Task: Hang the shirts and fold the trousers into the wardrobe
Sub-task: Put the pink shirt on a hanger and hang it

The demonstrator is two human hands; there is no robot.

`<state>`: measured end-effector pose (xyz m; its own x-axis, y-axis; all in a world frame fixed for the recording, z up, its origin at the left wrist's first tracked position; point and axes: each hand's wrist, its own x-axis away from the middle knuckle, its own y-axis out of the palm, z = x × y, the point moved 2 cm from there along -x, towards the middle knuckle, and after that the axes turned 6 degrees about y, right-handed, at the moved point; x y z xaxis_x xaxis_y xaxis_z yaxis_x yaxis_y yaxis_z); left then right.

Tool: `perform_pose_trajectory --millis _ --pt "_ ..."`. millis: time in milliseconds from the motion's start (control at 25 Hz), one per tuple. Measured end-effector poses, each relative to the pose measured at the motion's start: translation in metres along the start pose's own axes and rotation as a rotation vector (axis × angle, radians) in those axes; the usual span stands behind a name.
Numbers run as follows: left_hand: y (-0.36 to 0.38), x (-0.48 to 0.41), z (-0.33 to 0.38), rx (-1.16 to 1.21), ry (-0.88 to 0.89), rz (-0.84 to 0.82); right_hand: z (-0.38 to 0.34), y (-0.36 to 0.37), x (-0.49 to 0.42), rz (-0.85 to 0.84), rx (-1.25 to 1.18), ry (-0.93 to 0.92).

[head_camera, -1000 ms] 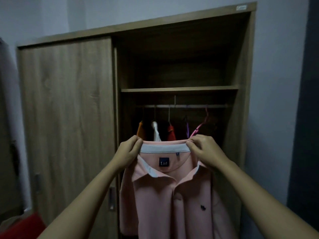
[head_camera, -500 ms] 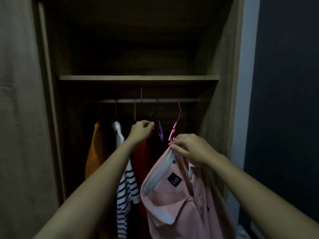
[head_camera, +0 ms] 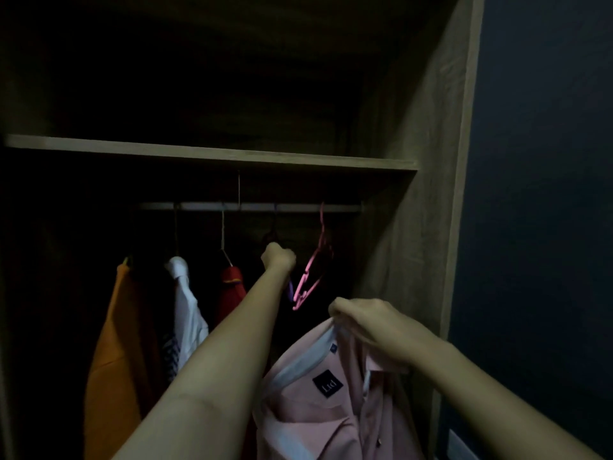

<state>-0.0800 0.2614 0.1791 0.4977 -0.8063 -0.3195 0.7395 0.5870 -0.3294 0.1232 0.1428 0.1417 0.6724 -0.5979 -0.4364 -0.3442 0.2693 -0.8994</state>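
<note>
A person's left hand [head_camera: 278, 258] was stretched deep into a wood-grain wardrobe [head_camera: 431, 194]. Its fingers were curled in a fist around the neck of a purple plastic hanger [head_camera: 290, 291] on the metal clothes rail [head_camera: 199, 206], apparently to free it for the garment waiting below. At about five o'clock from that fist, the right hand [head_camera: 365, 318] pinched the white-lined collar of a pale pink cotton polo shirt [head_camera: 315, 403]. Thumb and fingertips were gathered on the cloth so the neck opening and dark label faced up, seemingly ready to take a hanger. The pink shirt was not yet on the rail; it dangled from the hand at the frame's six o'clock, in front of the hanging space. An empty pink plastic hanger [head_camera: 313, 270] hung just beside the left hand at its three o'clock, a spare. Toward nine o'clock, an orange garment [head_camera: 116, 327], a white shirt with dark stripes [head_camera: 185, 313] and a red shirt [head_camera: 232, 287] were already hung, spaced apart under the wooden shelf [head_camera: 212, 156], with room at the rail's right end. No trousers were in sight. With one hand tied up holding cloth, threading the hanger through the collar looked likely to be the fiddly part.
</note>
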Motion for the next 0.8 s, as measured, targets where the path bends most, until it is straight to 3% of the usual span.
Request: perform_pose_trajectory --millis 280,480,800 --pt "-0.015 0.016 0.005 -0.025 0.069 0.085 -0.002 0.019 -0.011 -0.171 0.196 -0.072" --pt "-0.057 0.058 -0.016 -0.096 0.217 0.145 -0.019 0.018 -0.011 -0.266 0.081 -0.033" --pt "-0.211 0.165 -0.09 -0.387 0.351 0.247 -0.018 0.026 -0.008 -0.301 -0.05 0.09"
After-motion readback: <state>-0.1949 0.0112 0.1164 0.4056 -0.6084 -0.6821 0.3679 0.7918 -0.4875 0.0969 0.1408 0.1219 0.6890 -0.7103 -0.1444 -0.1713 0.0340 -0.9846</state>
